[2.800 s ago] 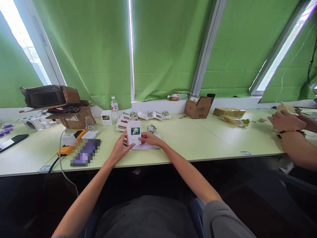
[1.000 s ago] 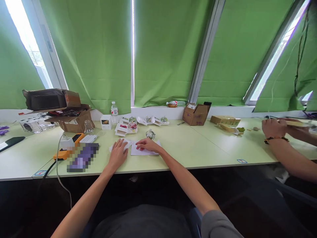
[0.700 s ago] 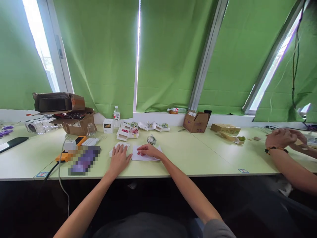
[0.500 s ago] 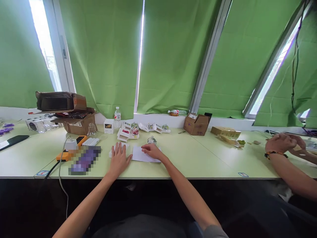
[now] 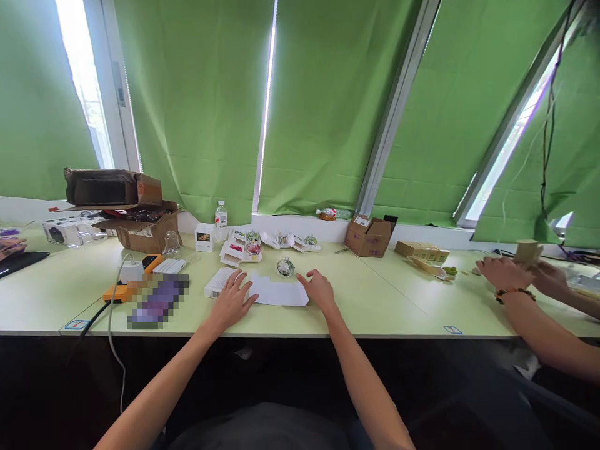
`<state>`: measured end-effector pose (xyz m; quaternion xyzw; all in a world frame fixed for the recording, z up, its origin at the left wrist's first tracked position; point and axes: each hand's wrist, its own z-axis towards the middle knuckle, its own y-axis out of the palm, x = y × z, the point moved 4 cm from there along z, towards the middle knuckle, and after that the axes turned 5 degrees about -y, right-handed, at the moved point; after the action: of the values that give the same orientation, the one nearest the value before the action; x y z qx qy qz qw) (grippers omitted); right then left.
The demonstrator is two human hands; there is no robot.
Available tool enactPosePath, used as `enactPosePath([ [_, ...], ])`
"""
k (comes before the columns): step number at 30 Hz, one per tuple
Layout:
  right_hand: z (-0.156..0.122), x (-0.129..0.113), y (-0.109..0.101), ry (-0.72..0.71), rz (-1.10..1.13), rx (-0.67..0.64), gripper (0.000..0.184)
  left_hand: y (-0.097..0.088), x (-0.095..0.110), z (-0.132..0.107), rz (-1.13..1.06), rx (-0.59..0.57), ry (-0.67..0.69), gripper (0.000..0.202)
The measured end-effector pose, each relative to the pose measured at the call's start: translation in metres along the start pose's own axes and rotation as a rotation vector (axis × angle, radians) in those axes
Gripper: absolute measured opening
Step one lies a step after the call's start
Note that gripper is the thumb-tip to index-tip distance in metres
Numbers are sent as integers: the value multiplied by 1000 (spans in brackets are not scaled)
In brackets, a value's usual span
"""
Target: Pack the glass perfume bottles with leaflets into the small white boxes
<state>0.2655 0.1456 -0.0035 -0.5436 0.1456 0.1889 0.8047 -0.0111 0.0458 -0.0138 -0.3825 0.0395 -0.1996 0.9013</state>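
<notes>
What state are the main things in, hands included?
White box: lying flat
White sheet: lying flat
Left hand: open, fingers spread at the white box
Right hand: open, near the sheet's right end, contact unclear
Clear round ornament: untouched
Yellow-flower box: upright, looks shut
Water bottle: upright, capped
Second bottle: lying on its side
Purple-printed carton: top flaps open
Lower left carton: open, under another carton

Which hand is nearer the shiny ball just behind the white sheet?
Right. The right hand is just right of the shiny ball and nearer the camera; the left hand is farther off, to its left, at the flat white box.
</notes>
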Motion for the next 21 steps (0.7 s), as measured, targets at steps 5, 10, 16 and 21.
enactPosePath([
  [5,-5,-1,16,-7,-101,-175,33,-3,3,2,-36,5,10,29],
  [10,-6,1,18,-13,-66,-155,17,-9,10,5,-134,22,23,24],
  [16,1,-7,13,-57,68,-80,18,-18,22,5,-239,110,29,22],
  [21,0,-12,8,-126,245,12,29,-12,37,-2,-172,37,107,33],
])
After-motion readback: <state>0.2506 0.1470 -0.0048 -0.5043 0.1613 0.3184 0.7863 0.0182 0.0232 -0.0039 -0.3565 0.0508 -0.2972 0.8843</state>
